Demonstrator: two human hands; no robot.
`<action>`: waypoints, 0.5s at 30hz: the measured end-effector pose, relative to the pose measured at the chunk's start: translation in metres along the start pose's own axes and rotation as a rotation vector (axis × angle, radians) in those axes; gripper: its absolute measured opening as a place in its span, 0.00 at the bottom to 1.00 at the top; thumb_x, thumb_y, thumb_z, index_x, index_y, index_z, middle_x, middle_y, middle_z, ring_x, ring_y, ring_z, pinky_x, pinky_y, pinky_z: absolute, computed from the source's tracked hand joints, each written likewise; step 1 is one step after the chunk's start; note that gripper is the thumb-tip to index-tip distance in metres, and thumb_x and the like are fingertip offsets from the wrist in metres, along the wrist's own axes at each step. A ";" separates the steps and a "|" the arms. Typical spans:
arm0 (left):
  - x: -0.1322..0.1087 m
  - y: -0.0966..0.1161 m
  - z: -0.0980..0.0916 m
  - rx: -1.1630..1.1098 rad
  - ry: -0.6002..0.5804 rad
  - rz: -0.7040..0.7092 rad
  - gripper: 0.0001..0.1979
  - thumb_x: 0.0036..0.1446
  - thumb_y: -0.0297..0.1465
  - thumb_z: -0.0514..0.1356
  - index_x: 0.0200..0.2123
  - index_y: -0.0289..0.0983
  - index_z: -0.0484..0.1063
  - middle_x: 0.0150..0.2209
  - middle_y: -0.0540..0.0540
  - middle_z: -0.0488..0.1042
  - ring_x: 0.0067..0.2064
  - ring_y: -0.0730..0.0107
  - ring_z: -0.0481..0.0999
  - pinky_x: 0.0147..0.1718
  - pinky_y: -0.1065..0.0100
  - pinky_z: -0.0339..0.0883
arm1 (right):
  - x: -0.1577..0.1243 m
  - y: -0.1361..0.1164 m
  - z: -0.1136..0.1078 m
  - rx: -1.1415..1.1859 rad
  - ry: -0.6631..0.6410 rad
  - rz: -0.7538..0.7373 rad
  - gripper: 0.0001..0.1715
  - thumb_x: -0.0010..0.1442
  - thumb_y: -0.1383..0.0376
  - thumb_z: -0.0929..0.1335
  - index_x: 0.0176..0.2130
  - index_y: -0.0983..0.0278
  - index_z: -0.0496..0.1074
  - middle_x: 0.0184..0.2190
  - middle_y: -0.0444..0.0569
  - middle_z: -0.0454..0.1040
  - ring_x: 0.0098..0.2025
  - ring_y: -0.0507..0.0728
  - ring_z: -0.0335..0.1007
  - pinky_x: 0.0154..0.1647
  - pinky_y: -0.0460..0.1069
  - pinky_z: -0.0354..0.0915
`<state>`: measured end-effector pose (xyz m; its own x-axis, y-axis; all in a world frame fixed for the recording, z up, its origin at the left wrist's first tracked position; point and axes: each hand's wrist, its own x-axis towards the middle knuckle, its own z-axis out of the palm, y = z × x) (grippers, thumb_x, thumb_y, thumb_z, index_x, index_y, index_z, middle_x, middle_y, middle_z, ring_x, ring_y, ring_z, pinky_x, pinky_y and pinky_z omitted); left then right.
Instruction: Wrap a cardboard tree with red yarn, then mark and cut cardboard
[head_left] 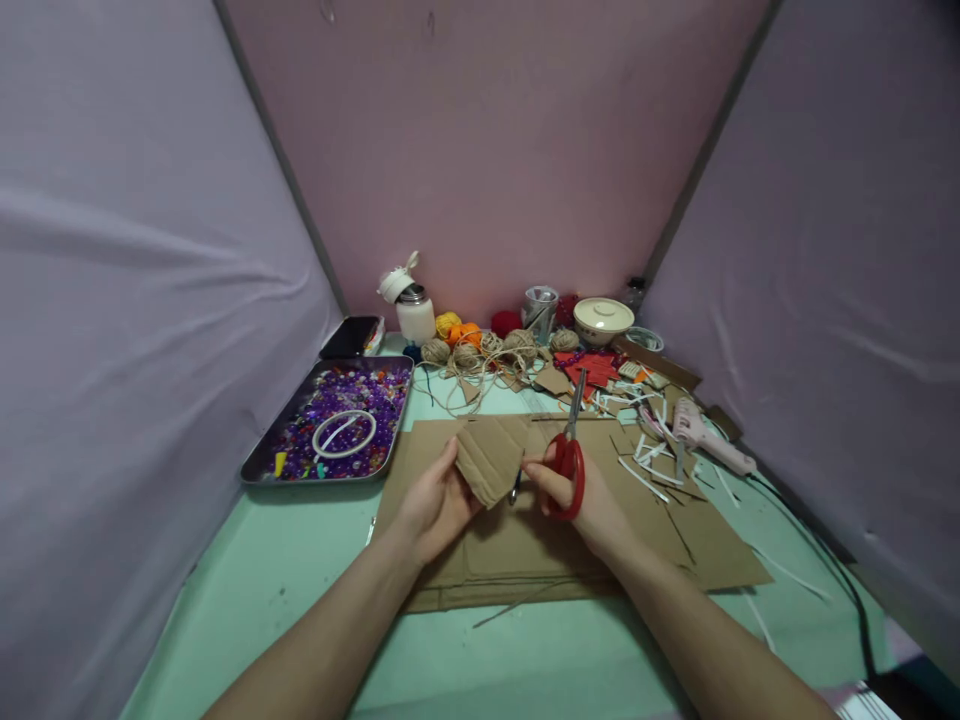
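My left hand [433,512] holds a small piece of cardboard [489,462], roughly four-sided with ridges across its face, tilted above a stack of larger cardboard sheets [525,555]. In my right hand [596,512] is a pair of scissors [571,432] with red handles. Its blades point away from me and look closed. The right thumb and fingertips come close to the right corner of the cardboard piece; whether they touch it I cannot tell. A small dark object [515,488] shows just below that corner, too little of it to name.
On the left stands a metal tray [319,482] of purple beads with a white ring [343,434]. A pink glue gun [709,440] with a black cable lies right, near white strips [652,462]. Behind are twine balls [519,345], a white bottle [416,318] and a lidded bowl [603,318].
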<state>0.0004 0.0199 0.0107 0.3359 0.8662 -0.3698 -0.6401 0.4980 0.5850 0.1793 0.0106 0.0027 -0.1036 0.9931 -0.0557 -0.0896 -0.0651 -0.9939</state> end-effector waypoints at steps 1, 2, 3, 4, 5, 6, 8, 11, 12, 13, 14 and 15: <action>-0.001 -0.004 0.002 -0.007 -0.027 -0.009 0.19 0.61 0.38 0.51 0.52 0.35 0.67 0.50 0.40 0.73 0.50 0.62 0.72 0.48 0.63 0.67 | 0.001 0.001 0.000 0.030 0.001 -0.004 0.24 0.48 0.54 0.71 0.33 0.62 0.56 0.33 0.46 0.73 0.15 0.46 0.61 0.14 0.43 0.56; -0.002 -0.007 0.003 -0.003 -0.047 -0.003 0.20 0.61 0.39 0.52 0.53 0.36 0.66 0.51 0.40 0.72 0.52 0.61 0.71 0.49 0.62 0.66 | 0.002 0.002 0.000 0.053 0.006 -0.007 0.25 0.47 0.54 0.72 0.34 0.62 0.56 0.33 0.45 0.73 0.15 0.46 0.61 0.14 0.43 0.56; -0.003 -0.009 0.003 0.007 -0.059 0.009 0.21 0.60 0.39 0.53 0.53 0.37 0.66 0.52 0.40 0.71 0.52 0.61 0.70 0.50 0.62 0.66 | 0.003 0.003 0.000 0.064 0.019 -0.012 0.26 0.46 0.53 0.72 0.34 0.62 0.56 0.32 0.45 0.72 0.15 0.46 0.61 0.14 0.43 0.56; -0.004 -0.010 0.003 0.019 -0.063 0.022 0.21 0.60 0.39 0.54 0.53 0.37 0.65 0.52 0.40 0.71 0.53 0.60 0.70 0.50 0.61 0.66 | 0.005 0.003 -0.001 0.068 0.038 -0.019 0.26 0.46 0.53 0.72 0.33 0.62 0.56 0.31 0.44 0.72 0.15 0.47 0.61 0.14 0.43 0.56; -0.005 -0.011 0.002 0.032 -0.064 0.039 0.20 0.59 0.39 0.55 0.53 0.38 0.65 0.53 0.40 0.70 0.53 0.60 0.70 0.50 0.61 0.66 | 0.006 0.003 -0.002 0.070 0.056 -0.027 0.26 0.46 0.53 0.72 0.33 0.62 0.56 0.30 0.44 0.72 0.15 0.47 0.61 0.14 0.43 0.56; -0.005 -0.011 0.002 0.044 -0.061 0.055 0.20 0.59 0.38 0.56 0.53 0.39 0.65 0.53 0.41 0.70 0.52 0.60 0.70 0.49 0.61 0.67 | 0.007 0.003 -0.002 0.072 0.069 -0.036 0.25 0.46 0.53 0.72 0.33 0.62 0.56 0.29 0.44 0.72 0.15 0.47 0.61 0.14 0.43 0.55; -0.005 -0.011 0.000 0.064 -0.053 0.094 0.18 0.58 0.36 0.57 0.51 0.39 0.67 0.52 0.41 0.71 0.51 0.62 0.71 0.48 0.61 0.68 | 0.008 0.003 -0.003 0.083 0.071 -0.045 0.25 0.48 0.52 0.71 0.33 0.62 0.56 0.28 0.44 0.72 0.15 0.47 0.61 0.15 0.43 0.54; -0.005 -0.012 -0.001 0.097 -0.070 0.128 0.14 0.58 0.33 0.58 0.47 0.37 0.69 0.49 0.42 0.72 0.48 0.64 0.73 0.48 0.62 0.69 | 0.008 0.004 -0.002 0.099 0.026 -0.041 0.24 0.47 0.53 0.72 0.33 0.62 0.57 0.25 0.41 0.71 0.15 0.47 0.61 0.15 0.43 0.54; -0.006 -0.013 -0.001 0.110 -0.079 0.119 0.13 0.57 0.32 0.59 0.46 0.36 0.70 0.49 0.42 0.73 0.48 0.65 0.73 0.48 0.62 0.68 | 0.007 0.004 -0.002 0.098 0.015 -0.041 0.23 0.47 0.54 0.72 0.33 0.62 0.57 0.23 0.39 0.69 0.15 0.47 0.61 0.15 0.43 0.54; -0.006 -0.013 -0.001 0.124 -0.085 0.101 0.12 0.57 0.31 0.59 0.45 0.36 0.70 0.48 0.42 0.73 0.48 0.65 0.73 0.49 0.62 0.68 | 0.007 0.004 -0.001 0.095 0.010 -0.046 0.22 0.47 0.56 0.72 0.33 0.62 0.57 0.21 0.37 0.67 0.15 0.48 0.60 0.15 0.43 0.54; -0.007 -0.014 -0.001 0.140 -0.088 0.076 0.11 0.57 0.30 0.59 0.44 0.35 0.71 0.47 0.42 0.74 0.48 0.65 0.73 0.50 0.61 0.68 | 0.007 0.004 -0.001 0.089 0.014 -0.054 0.21 0.47 0.57 0.71 0.32 0.62 0.57 0.18 0.36 0.65 0.15 0.48 0.60 0.15 0.43 0.54; -0.008 -0.015 -0.002 0.159 -0.085 0.050 0.10 0.56 0.29 0.60 0.43 0.35 0.71 0.46 0.41 0.74 0.48 0.65 0.73 0.50 0.61 0.68 | 0.007 0.003 -0.002 0.082 0.027 -0.064 0.21 0.48 0.58 0.71 0.32 0.62 0.56 0.17 0.35 0.64 0.15 0.48 0.60 0.15 0.42 0.54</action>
<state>0.0063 0.0058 0.0035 0.3681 0.8869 -0.2792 -0.5426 0.4488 0.7100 0.1799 0.0170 -0.0012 -0.0683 0.9977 0.0042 -0.1760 -0.0079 -0.9844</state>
